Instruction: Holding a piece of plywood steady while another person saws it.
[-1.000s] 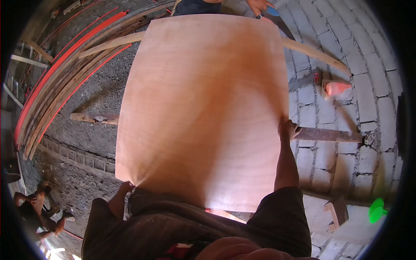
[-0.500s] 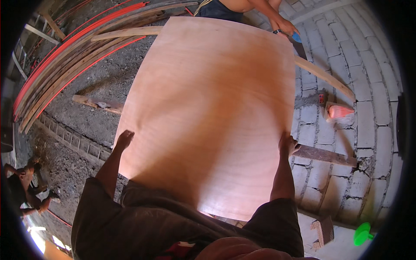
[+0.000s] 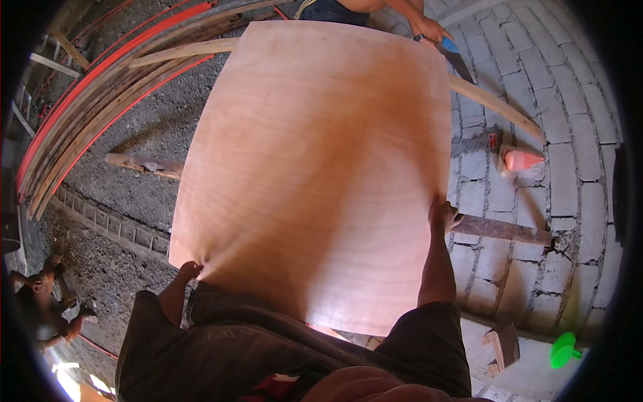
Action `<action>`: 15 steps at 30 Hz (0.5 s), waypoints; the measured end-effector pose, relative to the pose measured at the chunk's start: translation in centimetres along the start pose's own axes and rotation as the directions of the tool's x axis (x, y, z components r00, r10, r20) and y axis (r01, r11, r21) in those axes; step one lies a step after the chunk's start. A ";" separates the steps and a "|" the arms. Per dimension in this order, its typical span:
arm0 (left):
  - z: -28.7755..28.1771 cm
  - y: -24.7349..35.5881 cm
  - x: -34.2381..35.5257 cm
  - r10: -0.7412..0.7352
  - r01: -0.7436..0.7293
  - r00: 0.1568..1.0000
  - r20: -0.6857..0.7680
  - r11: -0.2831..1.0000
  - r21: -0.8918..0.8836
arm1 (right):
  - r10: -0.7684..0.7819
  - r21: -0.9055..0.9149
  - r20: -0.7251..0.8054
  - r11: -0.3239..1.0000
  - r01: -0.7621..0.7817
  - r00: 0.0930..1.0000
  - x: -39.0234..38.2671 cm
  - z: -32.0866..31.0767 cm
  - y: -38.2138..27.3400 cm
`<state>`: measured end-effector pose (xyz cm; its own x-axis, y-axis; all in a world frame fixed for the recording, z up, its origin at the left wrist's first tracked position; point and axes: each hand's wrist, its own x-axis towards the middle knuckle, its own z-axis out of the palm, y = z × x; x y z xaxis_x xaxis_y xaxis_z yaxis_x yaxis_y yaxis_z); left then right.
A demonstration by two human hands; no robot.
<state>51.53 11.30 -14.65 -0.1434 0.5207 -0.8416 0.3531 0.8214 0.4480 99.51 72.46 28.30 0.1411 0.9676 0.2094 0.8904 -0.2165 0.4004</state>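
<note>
A large sheet of plywood (image 3: 315, 154) lies in front of me on wooden supports, a broad shadow across its face. My right hand (image 3: 443, 213) is closed round the sheet's right edge, its fingers partly hidden. At the near left corner, my left hand (image 3: 191, 271) has its fingers drawn together just over the surface. Whatever they pinch, if anything, is too small to make out. Across the far right corner, a co-worker's hand (image 3: 429, 30) holds a handsaw with a blue handle (image 3: 449, 45), its dark blade pointing down beside the sheet.
Wooden supports (image 3: 499, 107) (image 3: 502, 229) jut out at right over grey block paving (image 3: 559, 194). A red-orange bag (image 3: 522, 159), a broken hollow brick (image 3: 502, 348) and a green plastic object (image 3: 564, 350) lie there. Long boards (image 3: 100, 114) and a person's arm (image 3: 43, 281) are at left.
My left hand has moved down along the sheet's left side to its near corner. My right hand keeps its hold on the right edge. The view has shifted slightly.
</note>
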 end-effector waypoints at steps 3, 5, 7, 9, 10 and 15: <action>-3.5 2.7 3.4 0.177 -0.137 0.965 -0.192 0.969 0.204 | 0.005 -0.018 -0.010 1.000 -0.005 1.000 -0.1 0.0 -0.1; -6.8 4.6 5.4 0.389 -0.351 0.858 -0.335 0.921 0.171 | 0.018 -0.018 0.000 1.000 -0.018 1.000 -0.1 -0.1 -0.1; -10.3 6.9 7.0 0.172 -0.224 0.913 -0.369 0.969 -0.102 | 0.021 -0.017 0.004 1.000 -0.021 1.000 -0.2 -0.1 -0.1; -13.0 8.9 7.8 0.151 -0.329 0.862 -0.484 0.894 -0.306 | -0.021 -0.001 -0.002 1.000 0.021 1.000 -0.2 -0.3 -0.1; -14.1 9.7 8.2 0.164 -0.335 0.849 -0.502 0.903 -0.271 | -0.005 -0.019 0.027 1.000 0.006 1.000 -0.2 -0.3 -0.2; -14.2 9.4 8.7 0.120 -0.333 0.845 -0.520 0.880 -0.338 | -0.020 -0.006 -0.009 1.000 0.020 1.000 -0.4 -0.6 -0.2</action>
<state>40.50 26.81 -13.48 -0.5601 0.6599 -0.5008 0.0456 0.6282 0.7767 99.02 72.02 28.71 0.1193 0.9704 0.2099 0.8902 -0.1982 0.4102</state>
